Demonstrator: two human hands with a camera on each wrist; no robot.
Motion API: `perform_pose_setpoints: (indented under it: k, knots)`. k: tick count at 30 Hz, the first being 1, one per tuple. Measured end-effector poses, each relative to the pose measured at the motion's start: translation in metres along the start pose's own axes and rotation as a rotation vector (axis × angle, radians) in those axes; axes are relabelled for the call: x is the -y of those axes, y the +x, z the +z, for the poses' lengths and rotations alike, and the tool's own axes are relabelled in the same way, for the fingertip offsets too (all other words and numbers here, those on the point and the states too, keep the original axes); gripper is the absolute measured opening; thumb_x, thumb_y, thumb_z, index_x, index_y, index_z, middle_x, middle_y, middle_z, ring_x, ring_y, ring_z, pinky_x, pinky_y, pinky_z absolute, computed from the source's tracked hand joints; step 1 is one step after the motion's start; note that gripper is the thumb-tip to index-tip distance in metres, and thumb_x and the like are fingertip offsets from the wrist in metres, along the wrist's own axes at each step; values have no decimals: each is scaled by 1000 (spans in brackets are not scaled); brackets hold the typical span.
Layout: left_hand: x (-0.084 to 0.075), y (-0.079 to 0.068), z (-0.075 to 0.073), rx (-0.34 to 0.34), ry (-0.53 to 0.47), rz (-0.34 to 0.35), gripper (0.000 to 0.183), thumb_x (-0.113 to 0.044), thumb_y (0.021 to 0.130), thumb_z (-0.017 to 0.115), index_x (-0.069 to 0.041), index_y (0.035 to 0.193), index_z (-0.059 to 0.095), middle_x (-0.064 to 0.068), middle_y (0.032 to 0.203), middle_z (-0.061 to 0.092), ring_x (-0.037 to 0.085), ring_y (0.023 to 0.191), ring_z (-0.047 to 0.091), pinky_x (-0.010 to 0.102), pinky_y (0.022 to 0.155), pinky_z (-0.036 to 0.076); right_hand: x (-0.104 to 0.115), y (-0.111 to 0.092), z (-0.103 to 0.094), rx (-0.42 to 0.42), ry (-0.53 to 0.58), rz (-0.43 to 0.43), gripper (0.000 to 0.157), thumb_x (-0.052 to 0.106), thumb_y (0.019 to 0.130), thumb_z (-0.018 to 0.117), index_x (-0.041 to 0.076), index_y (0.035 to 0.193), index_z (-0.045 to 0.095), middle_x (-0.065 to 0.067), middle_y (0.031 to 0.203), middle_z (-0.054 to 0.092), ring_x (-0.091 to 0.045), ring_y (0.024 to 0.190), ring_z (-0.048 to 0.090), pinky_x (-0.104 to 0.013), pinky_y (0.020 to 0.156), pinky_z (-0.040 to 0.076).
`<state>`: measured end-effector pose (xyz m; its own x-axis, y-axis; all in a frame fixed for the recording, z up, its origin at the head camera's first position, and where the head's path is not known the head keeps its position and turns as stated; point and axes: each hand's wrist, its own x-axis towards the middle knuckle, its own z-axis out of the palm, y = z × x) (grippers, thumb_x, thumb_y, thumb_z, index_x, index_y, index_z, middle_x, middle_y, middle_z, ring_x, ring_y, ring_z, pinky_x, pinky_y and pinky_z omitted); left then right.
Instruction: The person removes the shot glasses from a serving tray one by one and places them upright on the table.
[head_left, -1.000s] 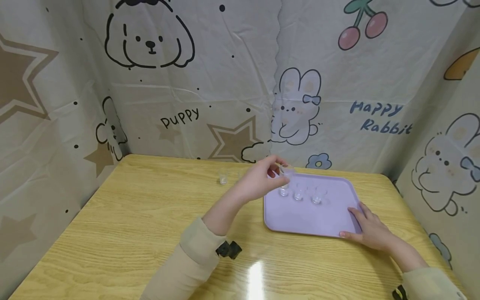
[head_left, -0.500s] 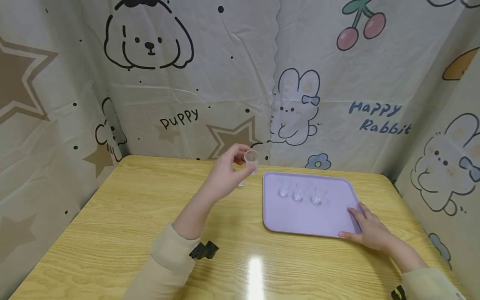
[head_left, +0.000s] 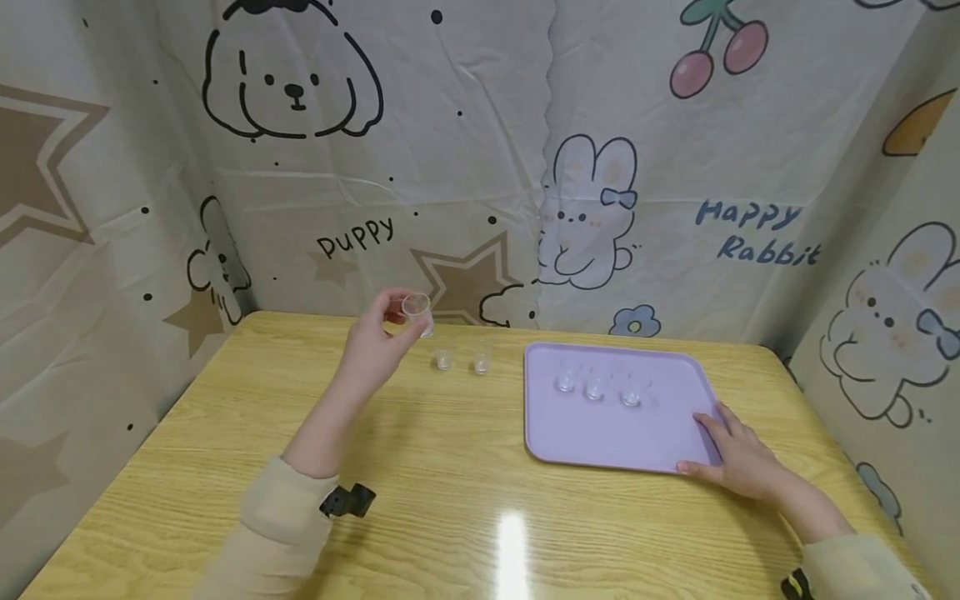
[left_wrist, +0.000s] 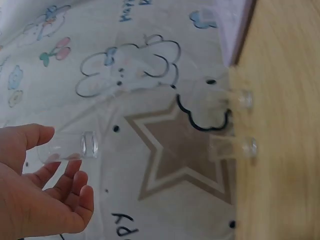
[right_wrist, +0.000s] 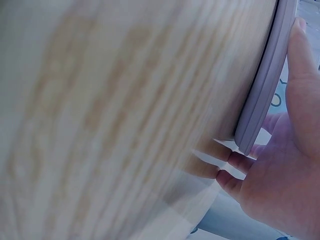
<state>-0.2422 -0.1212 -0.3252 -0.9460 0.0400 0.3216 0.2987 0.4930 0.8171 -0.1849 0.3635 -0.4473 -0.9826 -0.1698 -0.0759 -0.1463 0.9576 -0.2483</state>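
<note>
My left hand pinches a clear shot glass between thumb and fingers, raised over the far left part of the table. In the left wrist view, the thumb lies on one side of this shot glass and the fingertips on the other; its thick base points away from the palm. Two similar shot glasses stand on the table just right of that hand. On the right, a light purple tray bears three more shot glasses in a row. My right hand holds the tray's near right corner, thumb on the front rim.
The wooden table carries everything, with a bright light reflection near its front. A cloth curtain with cartoon prints hangs right behind the table's far edge and along both sides.
My left hand has moved left from above the tray, carrying the shot glass past the two standing on the table, which now show fully. The right hand and tray have stayed put.
</note>
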Motion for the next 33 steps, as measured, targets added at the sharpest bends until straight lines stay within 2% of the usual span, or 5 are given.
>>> perform_pose_setpoints:
  k: [7,16,21,28,33]
  knots:
    - [28,6,-1,-54,21,-83,40,-24,84,60,-12,119,46,8,106,51,26,100,46,35,77,40,-1,0,0,-1,0,2,95,62,71,59,-4,133,30,-37,137,10,-60,116,18,-70,87,20]
    - [73,18,12,-76,88,-144,38,-24,84,60,-5,115,48,13,103,51,29,98,46,38,80,39,-2,0,1,-2,2,5,94,62,71,58,-3,133,30,-37,138,10,-60,116,19,-70,87,20]
    - [93,22,18,-51,91,-169,38,-22,85,59,-4,115,47,15,103,52,32,99,46,40,81,39,-3,1,1,-6,2,-3,94,62,71,59,-2,133,30,-36,138,10,-60,116,19,-70,87,20]
    - [113,28,27,37,119,-192,41,-18,84,60,-1,119,45,18,107,54,34,104,47,44,87,39,-3,1,2,-5,6,-2,94,62,71,59,-2,134,30,-36,138,10,-60,116,18,-70,87,21]
    - [122,32,32,76,159,-203,39,-17,84,60,-1,117,46,17,102,56,30,98,49,40,81,41,-3,1,2,-8,3,-1,94,62,71,59,-2,133,30,-36,138,10,-60,116,19,-70,87,21]
